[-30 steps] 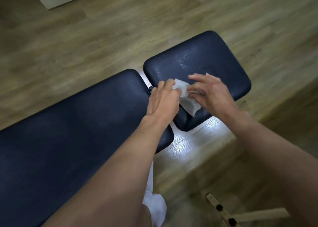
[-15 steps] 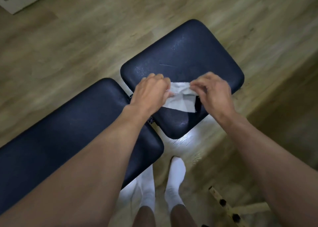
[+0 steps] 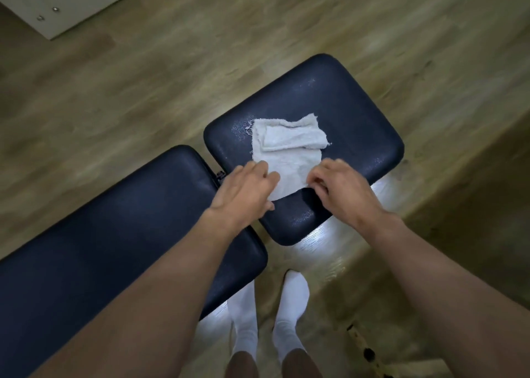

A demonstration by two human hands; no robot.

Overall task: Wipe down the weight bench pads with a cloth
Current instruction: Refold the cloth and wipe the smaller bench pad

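Since half a second ago the cloth (image 3: 286, 154) has been opened out: then it was a small bunch stretched between both hands, now it lies spread on the seat pad (image 3: 358, 114) just beyond the fingertips, its far edge folded back on itself in a thick band. Left hand (image 3: 246, 194) lies flat, fingers straight and close together, resting on the cloth's near-left corner. Right hand (image 3: 341, 194) has its fingers curled, their tips touching the near-right corner; whether they pinch the edge I cannot tell. Both hands sit at the near side of the seat pad, apart, with the cloth's near edge between them. Under the left forearm runs the long back pad (image 3: 114, 234), just beside the seat pad. Below the wrists, two white socks (image 3: 295, 291) stand on the wooden floor (image 3: 172, 76).
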